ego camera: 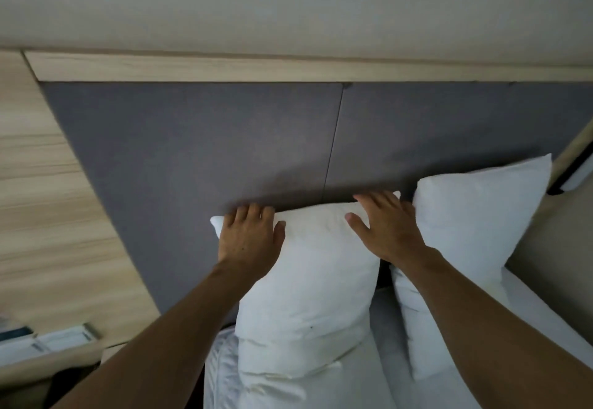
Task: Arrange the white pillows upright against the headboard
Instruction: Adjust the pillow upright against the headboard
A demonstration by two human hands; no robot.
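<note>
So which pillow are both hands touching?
The left pillow, in front of the grey headboard. The left hand and right hand press on its top edge; the right pillow stands beside it, untouched.

From where I sit, the grey headboard [192,139] walls off everything ahead; above the pillows its face is bare, so there is open room to pass sideways along it. My left hand [248,240] and right hand [386,227] lie flat on the top edge of the near pillow [308,280], which stands against the headboard. Just to its right a second pillow [475,216] leans there too, leaving only a narrow dark gap between the two. The wooden panel [41,216] closes the left side, with a clear strip of headboard between it and the near pillow. Rumpled bedding [231,376] fills the space below.
</note>
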